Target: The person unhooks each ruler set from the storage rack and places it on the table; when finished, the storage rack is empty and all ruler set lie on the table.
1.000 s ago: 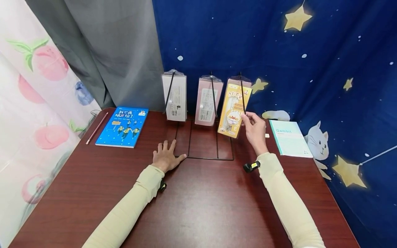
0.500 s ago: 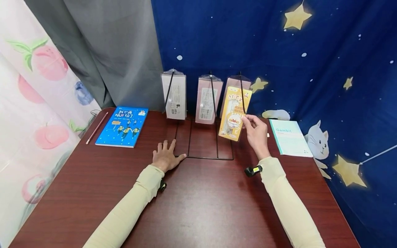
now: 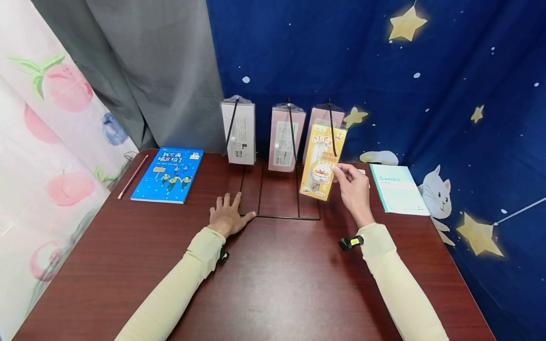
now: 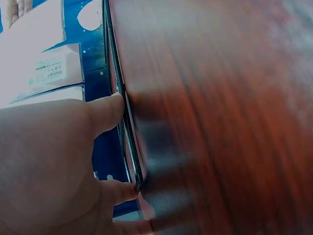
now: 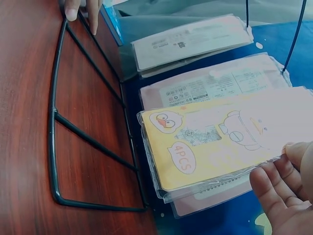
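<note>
My right hand (image 3: pixel 356 192) pinches the right edge of a flat yellow package with a duck print (image 3: pixel 319 154) between thumb and fingers. Its top overlaps the right-hand hook of a black wire rack (image 3: pixel 290 218); whether the hook passes through its hole is unclear. Directly behind hangs a pink package (image 3: pixel 314 114), mostly covered. In the right wrist view the yellow package (image 5: pixel 215 147) reads "4PCS". My left hand (image 3: pixel 227 220) lies palm down with spread fingers at the rack base's front left corner. In the left wrist view its thumb (image 4: pixel 110 111) touches the wire.
A pink package (image 3: pixel 277 142) and a white one (image 3: pixel 246 132) hang from the other two hooks. On the left lie a blue book (image 3: pixel 170 175) and a pencil (image 3: pixel 133 177). A pale notebook (image 3: pixel 398 192) lies right. Curtains back the brown table (image 3: pixel 273 284).
My right hand has drawn the yellow package downward and closer to me, baring more of the pink one behind it. My left hand has stayed in place.
</note>
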